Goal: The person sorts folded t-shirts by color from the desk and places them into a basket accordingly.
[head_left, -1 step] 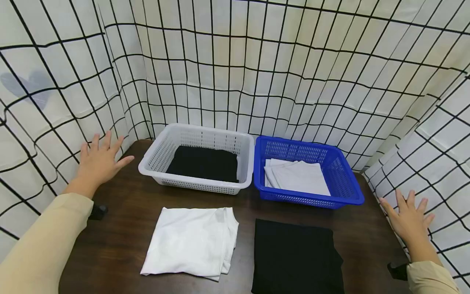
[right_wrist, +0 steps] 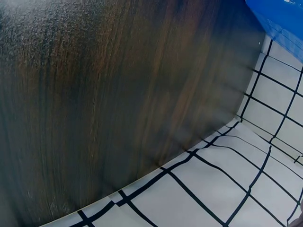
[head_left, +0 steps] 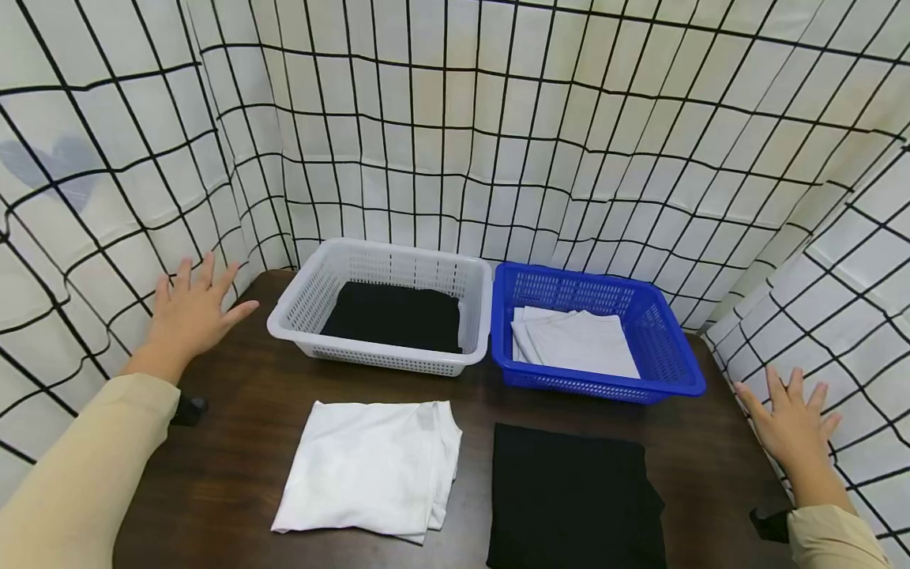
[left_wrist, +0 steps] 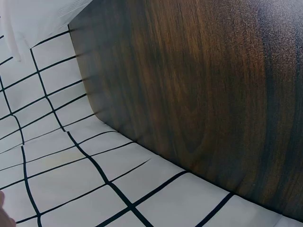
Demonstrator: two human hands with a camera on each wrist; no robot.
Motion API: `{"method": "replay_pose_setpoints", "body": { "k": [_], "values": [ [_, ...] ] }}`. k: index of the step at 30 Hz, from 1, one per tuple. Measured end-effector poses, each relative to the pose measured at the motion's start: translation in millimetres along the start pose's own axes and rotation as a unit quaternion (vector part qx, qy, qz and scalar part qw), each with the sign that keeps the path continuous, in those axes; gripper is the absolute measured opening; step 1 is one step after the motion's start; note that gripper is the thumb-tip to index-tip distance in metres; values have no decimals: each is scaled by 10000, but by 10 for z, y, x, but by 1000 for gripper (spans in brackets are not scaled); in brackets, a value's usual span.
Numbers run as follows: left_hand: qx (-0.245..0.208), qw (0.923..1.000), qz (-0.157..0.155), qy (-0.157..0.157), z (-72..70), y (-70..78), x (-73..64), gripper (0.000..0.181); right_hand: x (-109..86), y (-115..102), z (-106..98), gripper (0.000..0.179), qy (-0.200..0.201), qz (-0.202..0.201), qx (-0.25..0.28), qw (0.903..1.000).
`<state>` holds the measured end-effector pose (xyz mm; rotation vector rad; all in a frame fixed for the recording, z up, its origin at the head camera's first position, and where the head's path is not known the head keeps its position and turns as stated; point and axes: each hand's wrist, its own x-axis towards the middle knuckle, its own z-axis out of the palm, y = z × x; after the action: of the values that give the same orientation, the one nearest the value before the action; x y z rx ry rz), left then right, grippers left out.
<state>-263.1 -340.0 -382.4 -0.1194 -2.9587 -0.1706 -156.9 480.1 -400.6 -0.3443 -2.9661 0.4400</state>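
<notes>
My left hand (head_left: 186,316) is held out at the left side of the table, fingers straight and spread, holding nothing. Over the right edge of the table, my right hand (head_left: 792,423) has its fingers spread too, with nothing in it. Between them lie a folded white garment (head_left: 370,466) on the left and a folded black garment (head_left: 572,498) on the right. Behind these stand a white plastic basket (head_left: 384,361) with folded black cloth (head_left: 394,316) inside, and a blue plastic basket (head_left: 597,387) containing folded white cloth (head_left: 579,344).
The dark wooden table (head_left: 235,474) is enclosed at the back and both sides by white curtains with a black grid pattern (head_left: 426,142). The two baskets stand side by side near the back curtain. Part of the blue basket (right_wrist: 279,19) appears in the right wrist view.
</notes>
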Motion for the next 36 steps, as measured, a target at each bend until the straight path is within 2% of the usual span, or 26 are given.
{"method": "replay_pose_setpoints", "body": {
  "k": [7,11,20,28,36],
  "values": [
    [-113,9996,-78,-250,44,23,31,88,-45,34,68,85,-23,7,175,9998],
    [-73,9996,10,-272,59,58,38,87,-63,10,81,84,-33,-14,200,9998],
    [-89,9992,160,-356,68,264,72,86,-72,-97,79,82,-149,-434,96,9989],
    [-349,9973,321,-566,93,403,116,82,-63,-199,132,84,-530,-608,185,9966],
    [-407,9966,521,-493,183,574,145,78,-22,-329,189,83,-484,-784,295,9953]
  ]
}}
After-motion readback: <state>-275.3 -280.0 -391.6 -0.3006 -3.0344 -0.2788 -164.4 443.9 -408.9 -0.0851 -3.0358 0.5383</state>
